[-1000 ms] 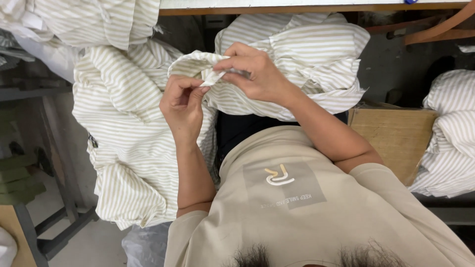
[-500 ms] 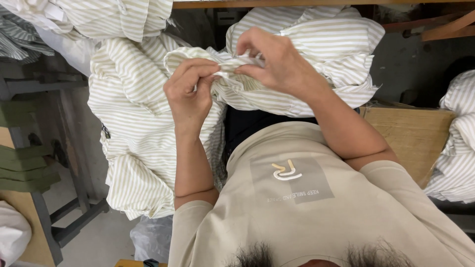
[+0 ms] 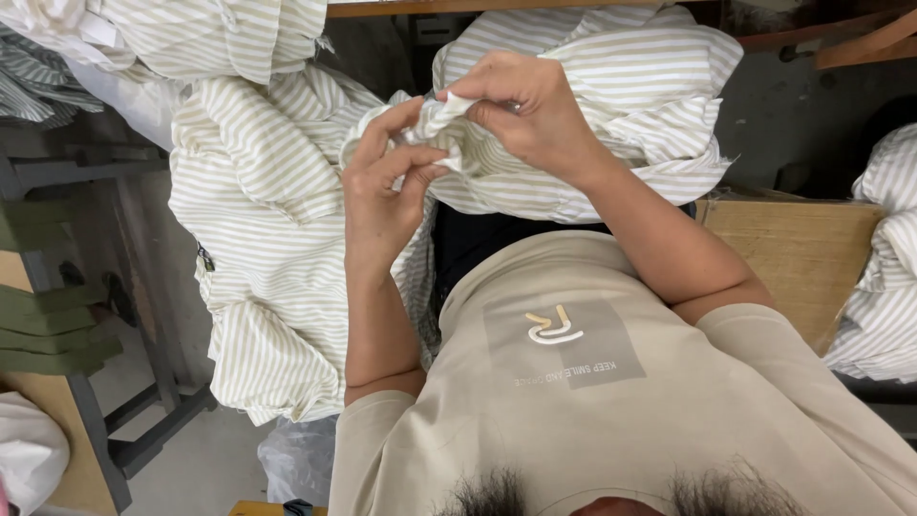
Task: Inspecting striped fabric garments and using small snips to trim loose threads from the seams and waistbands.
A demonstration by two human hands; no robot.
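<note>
1. Head view looked down on 2 bare hands raised in front of the person's chest, both working 1 small fold of cream-and-beige striped cotton fabric.
2. Left hand was clamped on the fold: thumb and fingers pressed together on the cloth's bunched edge, wrist bent upward.
3. Right hand was closed over the same fold from above, its fingertips pinching the cloth just beside the left hand's fingers, so the 2 grips nearly touched.
4. Whether anything small lay between the right fingers could not be told; the cloth hid that spot.
5. Striped fabric spread behind the right hand as a rumpled heap, and the held fold rose from its left end.
6. A second bundle of the same striped cloth hung down to the left of the left forearm, touching it along the arm.
7. More striped pieces lay piled at the upper left.
8. A brown cardboard box stood to the right of the right forearm, with another striped heap at the far right edge.
9. Folded dark green cloth sat stacked at the left edge, well apart from both hands.
</note>
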